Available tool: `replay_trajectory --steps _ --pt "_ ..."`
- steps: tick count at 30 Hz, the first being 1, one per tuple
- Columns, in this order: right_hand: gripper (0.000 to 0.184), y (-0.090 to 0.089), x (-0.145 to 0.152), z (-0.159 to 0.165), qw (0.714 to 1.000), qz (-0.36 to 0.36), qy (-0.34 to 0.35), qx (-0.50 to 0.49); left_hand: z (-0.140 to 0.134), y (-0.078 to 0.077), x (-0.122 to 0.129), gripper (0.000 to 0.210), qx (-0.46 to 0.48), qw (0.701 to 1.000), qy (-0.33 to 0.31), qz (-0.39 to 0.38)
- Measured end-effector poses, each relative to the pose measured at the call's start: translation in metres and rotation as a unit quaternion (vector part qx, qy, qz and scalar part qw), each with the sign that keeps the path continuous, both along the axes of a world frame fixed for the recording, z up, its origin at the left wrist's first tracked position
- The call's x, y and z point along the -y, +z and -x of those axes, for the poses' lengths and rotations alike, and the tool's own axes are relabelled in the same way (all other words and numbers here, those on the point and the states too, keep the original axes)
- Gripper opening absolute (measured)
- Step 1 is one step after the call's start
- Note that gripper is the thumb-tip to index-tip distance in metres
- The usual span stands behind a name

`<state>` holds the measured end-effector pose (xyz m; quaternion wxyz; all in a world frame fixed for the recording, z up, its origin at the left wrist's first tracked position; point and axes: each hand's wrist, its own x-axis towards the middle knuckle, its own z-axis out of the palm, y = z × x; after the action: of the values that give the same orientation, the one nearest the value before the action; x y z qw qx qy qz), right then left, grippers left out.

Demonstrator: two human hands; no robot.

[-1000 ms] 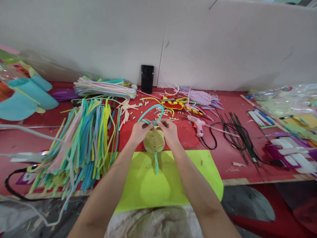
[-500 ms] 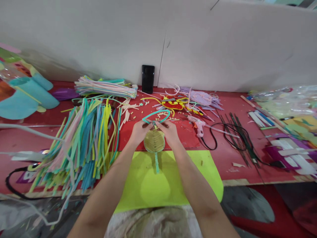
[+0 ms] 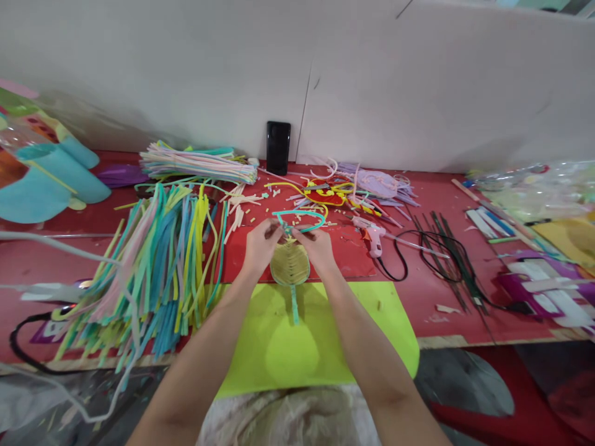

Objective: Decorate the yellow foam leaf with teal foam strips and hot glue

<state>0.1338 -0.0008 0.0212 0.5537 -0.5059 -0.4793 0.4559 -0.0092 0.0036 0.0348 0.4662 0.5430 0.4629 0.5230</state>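
Note:
Between my hands is a leaf shape (image 3: pixel 289 265) made of olive-yellow pipe cleaners, with a teal edge and a teal stem (image 3: pixel 294 305) pointing toward me. At its far tip, my left hand (image 3: pixel 263 243) and my right hand (image 3: pixel 315 244) are both closed in a pinch. A turquoise pipe cleaner (image 3: pixel 309 214) runs from their fingertips in a bent loop beyond the leaf. Both hands grip this pipe cleaner at the leaf's tip; the exact grip points are partly hidden by the fingers.
A bundle of coloured pipe cleaners (image 3: pixel 162 266) lies left, another (image 3: pixel 195 164) behind it. A black phone (image 3: pixel 277 148) leans against the white wall. To the right are a pink glue gun (image 3: pixel 374 238) with a black cord and dark rods (image 3: pixel 441 260). A lime-green sheet (image 3: pixel 372 347) covers the front edge.
The turquoise loop has shifted right and its left end now points up beside my left fingers. My left fingers have lifted slightly. The leaf has hardly moved.

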Motion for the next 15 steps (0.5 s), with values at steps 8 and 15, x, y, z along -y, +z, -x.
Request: replay_trajectory --steps 8,15 --pt "0.019 0.009 0.005 -0.005 0.987 -0.11 -0.061 0.1 0.005 0.006 -0.001 0.026 0.234 0.929 -0.077 0.276" --pt "0.011 0.01 0.009 -0.001 0.982 -0.155 -0.014 0.106 0.011 0.003 -0.003 0.027 0.261 0.893 -0.098 0.354"
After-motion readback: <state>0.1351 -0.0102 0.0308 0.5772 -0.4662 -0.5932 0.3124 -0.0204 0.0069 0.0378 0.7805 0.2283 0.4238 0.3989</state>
